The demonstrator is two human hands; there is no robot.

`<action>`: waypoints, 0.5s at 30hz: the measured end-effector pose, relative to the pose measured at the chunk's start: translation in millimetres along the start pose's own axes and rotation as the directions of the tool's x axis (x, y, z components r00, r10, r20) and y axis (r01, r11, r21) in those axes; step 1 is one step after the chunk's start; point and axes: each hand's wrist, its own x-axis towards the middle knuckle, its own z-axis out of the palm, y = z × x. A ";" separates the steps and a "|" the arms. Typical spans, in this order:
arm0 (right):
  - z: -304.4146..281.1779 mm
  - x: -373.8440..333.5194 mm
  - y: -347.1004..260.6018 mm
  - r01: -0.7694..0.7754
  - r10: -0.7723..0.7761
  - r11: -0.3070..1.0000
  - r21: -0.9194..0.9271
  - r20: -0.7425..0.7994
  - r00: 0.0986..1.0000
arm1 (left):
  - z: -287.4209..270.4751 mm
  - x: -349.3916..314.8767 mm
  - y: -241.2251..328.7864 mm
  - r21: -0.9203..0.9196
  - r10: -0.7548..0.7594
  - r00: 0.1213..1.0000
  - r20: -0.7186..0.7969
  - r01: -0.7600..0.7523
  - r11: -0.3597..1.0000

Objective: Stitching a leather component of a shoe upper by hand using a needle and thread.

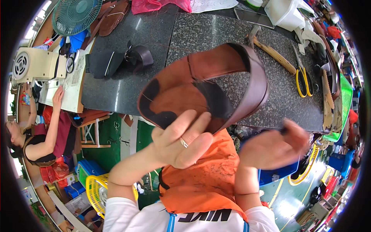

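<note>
In front of me a brown leather piece (174,98) with black patches is held up over the near edge of the dark stone tabletop (127,89). A wide band loops from it to the right, shiny on its outer face. My left hand (183,141), with a ring on one finger, is closed on its lower edge; the thumb is partly hidden. To the right, apart from the leather, is my right hand (272,149), blurred by motion. Something dark shows at its fingers, too smeared to name.
A hammer (276,56) and yellow-handled scissors (304,79) lie on the right of the table. Black leather pieces (102,63) lie at the left. Beyond them, a person's hand (57,97) rests at a sewing machine's white table (73,83). A green fan (78,15) stands far left.
</note>
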 end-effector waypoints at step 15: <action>34.1 40.8 -34.4 0.235 -0.175 0.966 0.106 0.939 0.295 | 3.6 -26.7 -8.3 0.026 0.162 0.985 -0.054 -0.161 0.987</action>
